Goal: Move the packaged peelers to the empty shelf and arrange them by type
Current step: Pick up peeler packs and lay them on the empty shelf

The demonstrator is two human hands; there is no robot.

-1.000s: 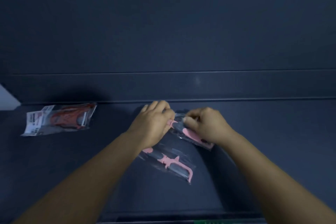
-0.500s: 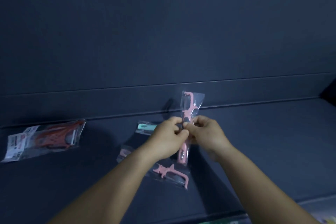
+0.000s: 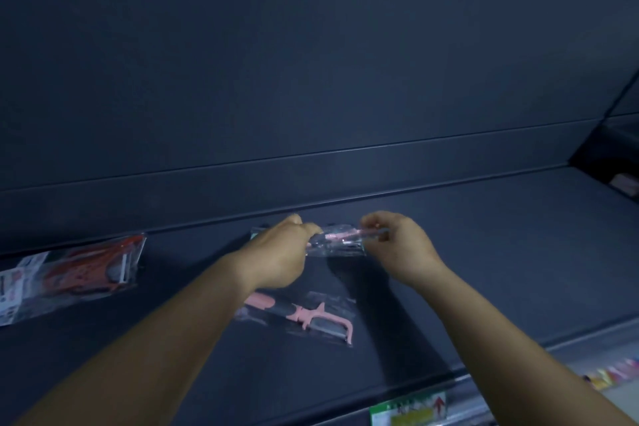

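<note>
Both hands hold one pink peeler in a clear packet (image 3: pixel 340 241) sideways, just above the dark shelf (image 3: pixel 484 252). My left hand (image 3: pixel 276 256) pinches its left end and my right hand (image 3: pixel 401 245) pinches its right end. A second pink peeler packet (image 3: pixel 304 318) lies flat on the shelf below my left hand. The corner of another packet with a teal part (image 3: pixel 256 233) peeks out behind my left hand, mostly hidden. An orange peeler in a printed packet (image 3: pixel 79 273) lies at the shelf's far left.
The dark back wall (image 3: pixel 311 62) rises behind the shelf. A green and yellow price label (image 3: pixel 411 410) sits on the front edge. Colourful small items (image 3: pixel 615 375) show on a lower level at bottom right. A dark side panel (image 3: pixel 608 149) closes the right end.
The pink peeler packet has turned from upright to sideways, and my hands have spread apart to its two ends. The view has shifted slightly left.
</note>
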